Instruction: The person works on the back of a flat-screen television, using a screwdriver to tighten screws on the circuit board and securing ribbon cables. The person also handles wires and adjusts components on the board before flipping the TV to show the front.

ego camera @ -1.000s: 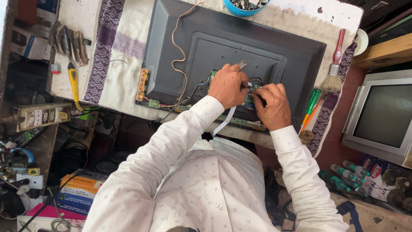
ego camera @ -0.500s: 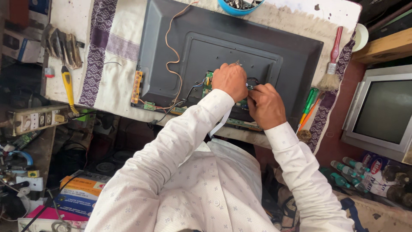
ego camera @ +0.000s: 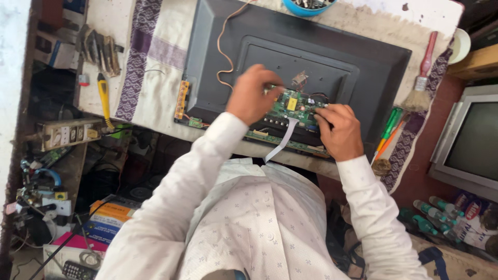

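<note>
Setting: cluttered repair tabletop [ego camera: 155,78] under a patterned cloth.
Television [ego camera: 311,67]: dark flat set, face down, the landmark.
Circuit board [ego camera: 293,106]: green, on the television's near edge; light, stiff, fragile, best held by its edges.
Left hand [ego camera: 251,93]: curled at the board's left end; grip unclear.
Right hand [ego camera: 340,129]: fingers pinching the board's right edge.
Paintbrush [ego camera: 420,78]: right of the television.

A paintbrush [ego camera: 421,78], yellow screwdriver [ego camera: 105,98], blue bowl [ego camera: 306,7] and power strip [ego camera: 67,134] surround the workbench.
</note>
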